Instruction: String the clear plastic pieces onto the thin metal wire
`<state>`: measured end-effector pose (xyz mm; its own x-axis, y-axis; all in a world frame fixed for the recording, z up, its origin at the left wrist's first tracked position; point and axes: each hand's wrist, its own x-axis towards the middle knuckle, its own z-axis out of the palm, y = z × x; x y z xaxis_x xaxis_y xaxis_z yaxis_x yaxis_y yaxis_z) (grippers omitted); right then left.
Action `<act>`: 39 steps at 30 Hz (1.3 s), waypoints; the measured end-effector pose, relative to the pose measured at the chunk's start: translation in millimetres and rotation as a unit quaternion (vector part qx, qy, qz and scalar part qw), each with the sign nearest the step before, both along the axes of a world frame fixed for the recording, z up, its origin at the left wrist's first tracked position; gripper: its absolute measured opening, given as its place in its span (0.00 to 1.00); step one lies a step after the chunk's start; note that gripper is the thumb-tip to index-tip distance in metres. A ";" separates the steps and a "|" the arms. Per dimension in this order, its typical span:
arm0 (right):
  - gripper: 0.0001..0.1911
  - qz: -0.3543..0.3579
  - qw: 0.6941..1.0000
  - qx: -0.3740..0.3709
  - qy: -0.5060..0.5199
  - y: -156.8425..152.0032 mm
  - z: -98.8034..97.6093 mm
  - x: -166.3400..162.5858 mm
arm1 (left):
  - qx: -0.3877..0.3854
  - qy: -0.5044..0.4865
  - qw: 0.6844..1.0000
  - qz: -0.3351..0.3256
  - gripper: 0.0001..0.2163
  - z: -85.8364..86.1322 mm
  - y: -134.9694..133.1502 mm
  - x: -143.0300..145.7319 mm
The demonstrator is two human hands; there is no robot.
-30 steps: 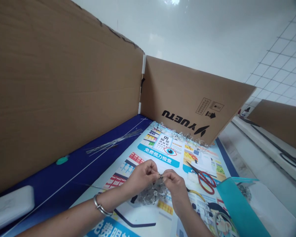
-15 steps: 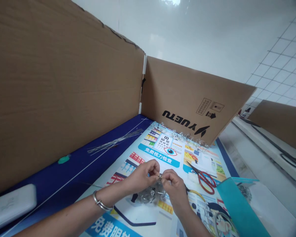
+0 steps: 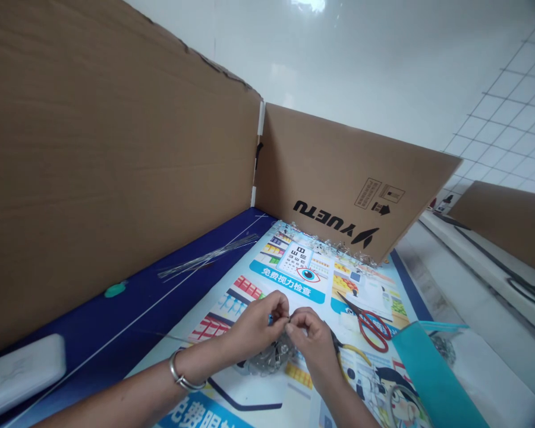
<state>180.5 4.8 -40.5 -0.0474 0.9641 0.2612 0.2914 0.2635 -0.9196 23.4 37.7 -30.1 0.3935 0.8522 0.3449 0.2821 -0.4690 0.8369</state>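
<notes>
My left hand (image 3: 258,326) and my right hand (image 3: 311,339) meet fingertip to fingertip over the printed poster (image 3: 294,279). Both pinch a tiny dark piece (image 3: 288,321) that is too small to name. A silver bangle (image 3: 181,371) circles my left wrist. Just under the hands lies a small heap of clear beads (image 3: 267,358). A thin thread (image 3: 129,324) runs across the blue table (image 3: 107,327) on the left.
Cardboard walls (image 3: 116,160) stand at the left and back, one marked YUETU (image 3: 339,223). Red-handled scissors (image 3: 368,324) and yellow-handled pliers (image 3: 350,351) lie right of my hands. A teal bag (image 3: 432,374) sits at the right, thin wires (image 3: 209,255) and a white case (image 3: 20,371) at the left.
My hands have drawn a little closer together and dropped slightly toward the bead heap. Nothing else has moved.
</notes>
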 end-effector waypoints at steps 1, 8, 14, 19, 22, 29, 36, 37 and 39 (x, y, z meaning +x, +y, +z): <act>0.06 -0.001 1.000 -0.001 0.001 0.4 -0.6 0.1 | -0.003 -0.004 1.000 -0.001 0.06 0.5 -0.2 -0.1; 0.06 0.009 0.999 -0.027 0.026 0.2 -1.4 1.3 | -0.026 -0.027 0.999 -0.014 0.06 2.6 -0.3 -0.5; 0.05 -0.066 0.993 0.045 -0.089 -3.5 4.0 -3.2 | 0.000 0.015 1.000 0.000 0.05 -2.1 -3.7 1.0; 0.07 -0.127 0.949 0.152 -0.245 -3.9 -0.4 -4.5 | 0.039 0.059 0.997 0.009 0.06 -5.6 -10.0 4.0; 0.10 -0.143 0.943 0.122 -0.275 -3.1 -0.3 -1.6 | 0.060 0.072 0.996 -0.001 0.07 -6.3 -11.7 4.8; 0.09 -0.086 0.959 0.108 -0.247 -2.2 8.3 0.8 | 0.072 0.073 0.995 -0.003 0.05 -5.4 -9.0 0.8; 0.06 0.063 0.996 -0.055 0.001 0.0 18.5 9.0 | 0.039 0.043 0.998 -0.005 0.05 0.6 -7.7 -2.8; 0.06 0.095 0.992 -0.080 0.032 -0.8 20.7 9.9 | 0.034 0.042 0.999 -0.007 0.05 1.1 -7.7 -2.8; 0.06 0.153 0.977 -0.119 0.087 -3.0 24.4 10.2 | 0.027 0.033 0.999 -0.010 0.05 1.7 -7.4 -2.6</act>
